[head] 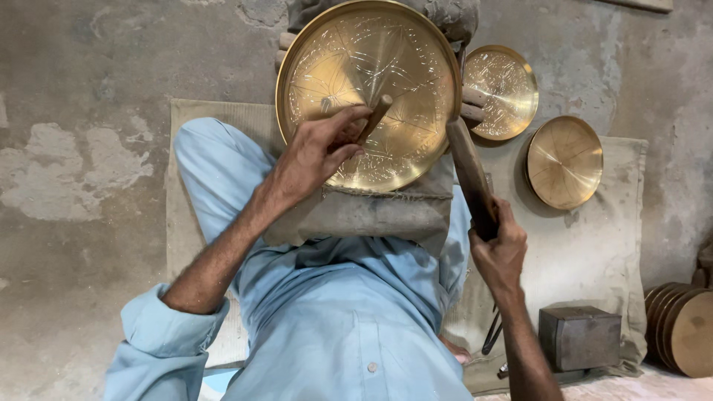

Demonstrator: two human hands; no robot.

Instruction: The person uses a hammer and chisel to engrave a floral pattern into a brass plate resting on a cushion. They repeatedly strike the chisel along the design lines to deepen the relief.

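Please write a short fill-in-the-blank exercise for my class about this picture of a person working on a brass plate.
1. The left hand holds a chisel against the large ____ plate.
2. The right hand grips a mallet by its ____.
3. The smooth plate lies on a ____.
4. Beside the grey block, the person wears a light ____ shirt.

Missing words: engraved; handle; cloth; blue

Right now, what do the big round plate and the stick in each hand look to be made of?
Big plate: likely brass, a shiny golden metal with engraved lines. Stick in the left hand: a short tool, brown, probably wood or metal; hard to tell. Stick in the right hand: a handle that looks like dull brown wood.
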